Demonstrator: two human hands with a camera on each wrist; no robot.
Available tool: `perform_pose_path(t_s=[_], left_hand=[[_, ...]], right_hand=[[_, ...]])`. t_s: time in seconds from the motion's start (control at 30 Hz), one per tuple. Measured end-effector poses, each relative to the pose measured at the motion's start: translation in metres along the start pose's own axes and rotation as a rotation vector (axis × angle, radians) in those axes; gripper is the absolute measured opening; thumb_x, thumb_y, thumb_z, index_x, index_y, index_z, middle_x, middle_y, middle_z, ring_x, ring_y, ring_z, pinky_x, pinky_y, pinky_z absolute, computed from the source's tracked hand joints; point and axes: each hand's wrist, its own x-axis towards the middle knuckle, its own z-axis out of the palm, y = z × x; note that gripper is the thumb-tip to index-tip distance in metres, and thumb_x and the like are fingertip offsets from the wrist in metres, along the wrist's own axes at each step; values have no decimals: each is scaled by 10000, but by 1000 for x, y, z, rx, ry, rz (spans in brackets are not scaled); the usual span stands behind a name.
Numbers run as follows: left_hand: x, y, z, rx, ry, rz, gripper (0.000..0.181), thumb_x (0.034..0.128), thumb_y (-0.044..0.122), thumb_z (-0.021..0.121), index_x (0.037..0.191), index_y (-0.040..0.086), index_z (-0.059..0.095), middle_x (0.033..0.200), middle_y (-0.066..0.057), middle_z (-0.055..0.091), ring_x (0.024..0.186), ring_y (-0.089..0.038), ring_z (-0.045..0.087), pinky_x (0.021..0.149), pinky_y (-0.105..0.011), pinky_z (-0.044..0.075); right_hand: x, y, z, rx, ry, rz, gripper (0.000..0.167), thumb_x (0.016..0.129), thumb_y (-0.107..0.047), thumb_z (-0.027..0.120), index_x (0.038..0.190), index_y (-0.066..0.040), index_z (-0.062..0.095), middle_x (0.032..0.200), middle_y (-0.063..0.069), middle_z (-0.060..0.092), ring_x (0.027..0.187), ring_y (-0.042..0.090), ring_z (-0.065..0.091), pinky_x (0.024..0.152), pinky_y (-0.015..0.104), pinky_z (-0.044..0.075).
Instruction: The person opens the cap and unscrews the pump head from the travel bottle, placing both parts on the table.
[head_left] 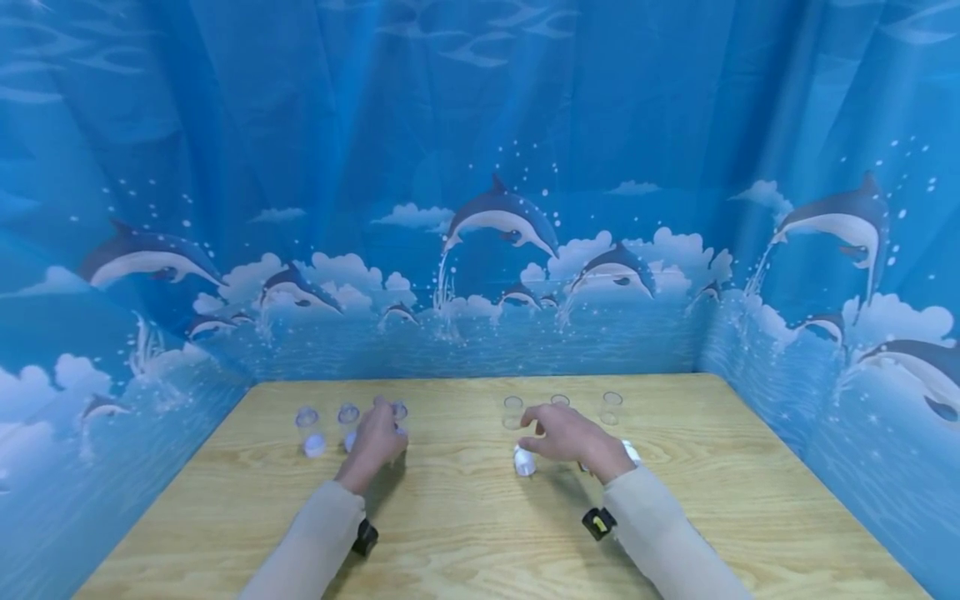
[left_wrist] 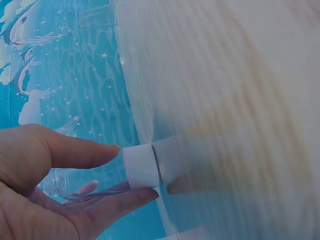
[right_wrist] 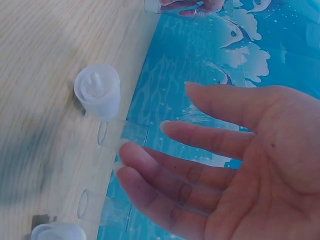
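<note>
My left hand is at the right end of the left-hand group. In the left wrist view its thumb and a nearly straight finger lie around a white cap standing on the table; a firm hold is not visible. A clear container shows behind the fingers. My right hand hovers above the right-hand group, its fingers spread loosely with nothing between them. Nearest to it are a white cup-shaped cap with a knob inside and a clear open cylinder.
On the left, clear containers stand behind white caps. To the right, several clear cylinders form a back row, with white caps in front. Blue dolphin-print curtains border the wooden table.
</note>
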Motion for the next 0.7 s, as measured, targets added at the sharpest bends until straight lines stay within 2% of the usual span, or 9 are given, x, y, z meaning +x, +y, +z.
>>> perform_pose_path(t_s=[0.1, 0.2, 0.3, 0.4, 0.47, 0.53, 0.63, 0.7], left_hand=[[-1, 0, 0, -8, 11, 4, 586, 846, -108, 555, 1397, -124, 355, 699, -84, 531, 492, -171, 501, 427, -249, 446], [-3, 0, -2, 17, 39, 20, 495, 827, -101, 586, 1295, -76, 425, 839, -180, 605, 547, -218, 559, 458, -270, 483], [-4, 1, -4, 39, 58, 39, 553, 800, -100, 621, 1315, -58, 424, 976, -273, 649, 612, -261, 586, 504, -300, 499], [-8, 6, -6, 39, 70, 65, 688, 781, -101, 633, 1419, -55, 382, 1141, -335, 657, 692, -306, 605, 573, -346, 528], [-12, 11, -6, 48, 88, 96, 737, 802, -79, 650, 1477, -57, 354, 1252, -339, 629, 837, -365, 659, 694, -420, 592], [-16, 17, -6, 73, 116, 134, 735, 834, -38, 679, 1495, -60, 359, 1330, -323, 599, 1026, -423, 655, 870, -511, 592], [-24, 29, -6, 160, 179, 220, 686, 865, 47, 738, 1463, -69, 425, 1333, -291, 601, 1245, -461, 567, 1085, -609, 471], [-29, 38, -6, 205, 213, 279, 651, 872, 83, 758, 1433, -70, 465, 1332, -290, 603, 1280, -477, 536, 1129, -649, 412]], right_hand=[[-1, 0, -1, -13, -1, 14, 357, 971, -243, 715, 1276, -64, 673, 1203, 175, 701, 1105, 299, 656, 947, 495, 570], [-1, 2, -2, -21, 0, 19, 361, 970, -251, 717, 1278, -70, 671, 1182, 166, 697, 1084, 276, 647, 933, 488, 569], [-1, 3, -4, -8, 0, 7, 354, 971, -241, 716, 1274, -65, 671, 1181, 168, 696, 1094, 287, 643, 935, 494, 565], [-3, 5, -5, 9, 0, -4, 338, 972, -231, 714, 1267, -72, 676, 1189, 171, 693, 1114, 302, 638, 937, 495, 563], [-4, 6, -6, 7, 5, -11, 339, 970, -229, 715, 1268, -73, 677, 1194, 172, 693, 1115, 302, 640, 940, 492, 565], [-6, 6, -8, 0, 16, -20, 340, 970, -223, 713, 1269, -67, 675, 1205, 173, 691, 1113, 303, 645, 944, 493, 566], [-9, 8, -10, -28, 47, -32, 347, 970, -224, 710, 1273, -58, 671, 1259, 174, 691, 1157, 326, 651, 995, 509, 555], [-13, 10, -12, -55, 80, -37, 353, 975, -230, 704, 1278, -53, 665, 1311, 175, 677, 1221, 356, 634, 1046, 532, 531]])
